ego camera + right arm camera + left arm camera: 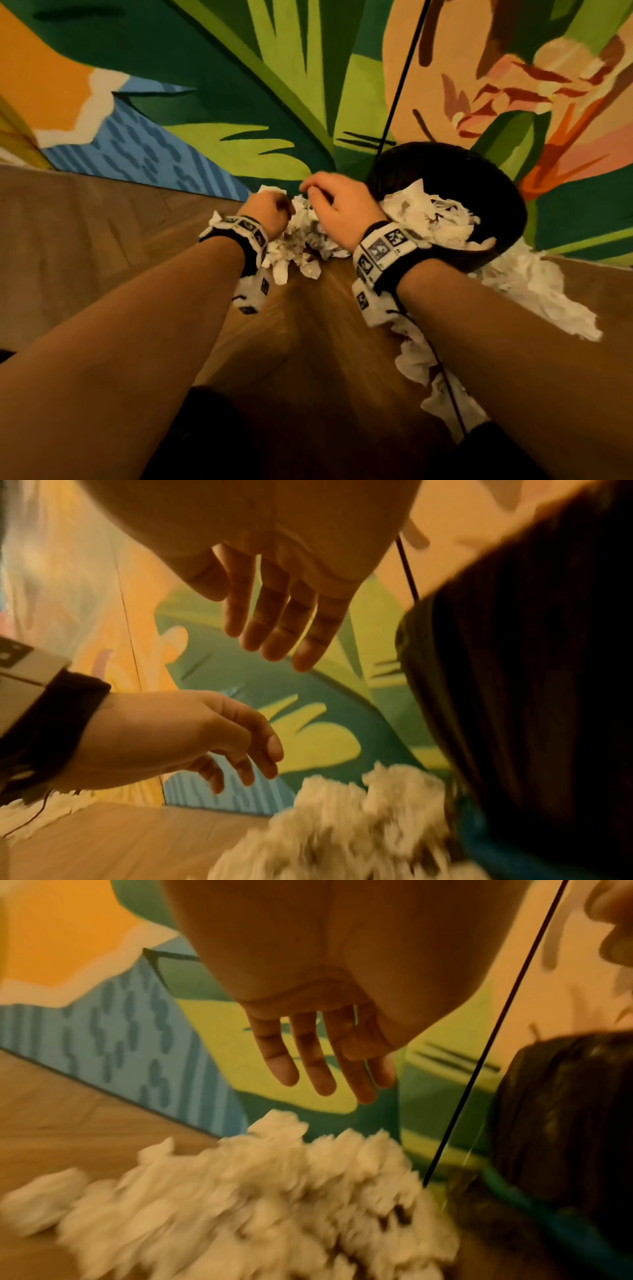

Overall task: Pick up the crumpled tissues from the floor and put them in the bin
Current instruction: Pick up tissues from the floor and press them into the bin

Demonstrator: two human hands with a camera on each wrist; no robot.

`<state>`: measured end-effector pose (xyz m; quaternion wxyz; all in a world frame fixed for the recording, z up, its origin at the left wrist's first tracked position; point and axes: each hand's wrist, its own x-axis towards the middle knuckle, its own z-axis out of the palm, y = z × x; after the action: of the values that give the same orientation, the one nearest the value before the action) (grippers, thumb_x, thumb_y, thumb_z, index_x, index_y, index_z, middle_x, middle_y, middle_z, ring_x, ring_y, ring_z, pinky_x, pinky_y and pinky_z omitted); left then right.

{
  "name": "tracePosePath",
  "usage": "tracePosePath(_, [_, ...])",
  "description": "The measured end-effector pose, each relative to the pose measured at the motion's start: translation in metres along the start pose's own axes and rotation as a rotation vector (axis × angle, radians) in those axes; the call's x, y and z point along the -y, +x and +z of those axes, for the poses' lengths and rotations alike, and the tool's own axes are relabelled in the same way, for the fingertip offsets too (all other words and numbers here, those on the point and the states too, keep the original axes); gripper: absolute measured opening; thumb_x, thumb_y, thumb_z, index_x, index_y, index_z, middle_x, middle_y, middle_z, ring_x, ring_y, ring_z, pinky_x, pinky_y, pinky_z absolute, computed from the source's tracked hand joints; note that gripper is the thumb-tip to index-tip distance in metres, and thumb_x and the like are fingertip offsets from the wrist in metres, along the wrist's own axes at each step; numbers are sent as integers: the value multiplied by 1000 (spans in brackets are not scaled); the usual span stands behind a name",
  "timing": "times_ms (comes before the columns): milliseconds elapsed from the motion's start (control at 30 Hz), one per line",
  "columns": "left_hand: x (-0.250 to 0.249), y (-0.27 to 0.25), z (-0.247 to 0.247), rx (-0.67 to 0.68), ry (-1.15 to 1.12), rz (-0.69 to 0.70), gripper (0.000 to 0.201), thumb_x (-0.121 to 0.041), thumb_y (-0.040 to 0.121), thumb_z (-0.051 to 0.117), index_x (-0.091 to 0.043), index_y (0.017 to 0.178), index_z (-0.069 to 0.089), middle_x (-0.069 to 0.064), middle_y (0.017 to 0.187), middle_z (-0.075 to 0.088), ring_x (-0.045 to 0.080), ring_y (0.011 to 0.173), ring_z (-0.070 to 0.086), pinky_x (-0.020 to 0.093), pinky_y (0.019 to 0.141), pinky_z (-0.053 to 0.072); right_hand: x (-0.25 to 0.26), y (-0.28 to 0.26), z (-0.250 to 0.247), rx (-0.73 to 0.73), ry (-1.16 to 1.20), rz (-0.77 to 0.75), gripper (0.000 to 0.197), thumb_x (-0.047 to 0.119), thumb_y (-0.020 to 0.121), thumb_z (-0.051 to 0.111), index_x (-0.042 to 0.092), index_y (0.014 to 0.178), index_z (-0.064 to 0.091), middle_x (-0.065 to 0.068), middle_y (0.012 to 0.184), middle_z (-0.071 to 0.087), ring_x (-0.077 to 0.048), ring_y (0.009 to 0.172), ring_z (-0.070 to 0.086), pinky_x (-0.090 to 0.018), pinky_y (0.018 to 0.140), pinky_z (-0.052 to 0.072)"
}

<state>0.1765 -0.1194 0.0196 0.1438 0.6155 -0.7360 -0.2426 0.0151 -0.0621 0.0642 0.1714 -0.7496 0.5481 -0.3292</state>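
Note:
A heap of white crumpled tissues lies on the wood floor against the painted wall, just left of the dark round bin. Both hands hover over that heap. My left hand hangs with straight fingers a little above the tissue heap and holds nothing. My right hand is beside it, nearer the bin, its fingers also loose and empty above the tissue heap. The bin holds several tissues that spill over its rim.
More tissues lie on the floor to the right of the bin, and others trail under my right forearm. A thin black cable runs down the mural wall to the bin's left edge. Bare wood floor stretches to the left.

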Motion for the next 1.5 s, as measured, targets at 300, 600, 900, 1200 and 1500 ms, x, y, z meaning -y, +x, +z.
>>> tracePosePath(300, [63, -25, 90, 478, 158, -258, 34, -19, 96, 49, -16, 127, 62, 11, 136, 55, 29, 119, 55, 34, 100, 45, -95, -61, 89, 493, -141, 428, 28, 22, 95, 49, 24, 120, 61, -4, 120, 51, -24, 106, 56, -27, 90, 44])
tracePosePath(600, [92, -31, 156, 593, 66, -257, 74, -15, 90, 53, -35, 152, 20, -16, 162, -5, 24, 144, 28, 39, 112, 37, -131, -71, 129, 549, -157, 470, 27, 17, 91, 55, 22, 117, 62, 3, 142, 33, -21, 122, 43, -29, 101, 39])
tracePosePath(900, [82, -43, 180, 192, -74, -232, 38, -30, 93, 51, -32, 131, 48, 7, 119, 64, 28, 103, 62, 36, 84, 51, -141, -57, 164, 811, -279, 373, 64, 28, 91, 50, 33, 151, 26, 17, 161, -8, -19, 149, -5, -53, 117, 19])
tracePosePath(1200, [90, -38, 185, 268, 30, -267, 24, -30, 98, 50, -26, 115, 66, 6, 125, 59, 28, 108, 60, 36, 89, 48, -153, -84, 153, 537, -158, 608, 81, 15, 91, 60, 35, 152, 12, -8, 153, 27, -32, 136, 34, -46, 105, 39])
tracePosePath(1500, [86, -53, 177, 135, -240, -360, 18, -22, 91, 55, -23, 106, 45, 2, 94, 63, 17, 77, 61, 27, 62, 46, -162, -124, 149, 365, -164, 821, 24, 25, 88, 65, 9, 105, 60, -10, 124, 39, -27, 98, 56, -31, 91, 48])
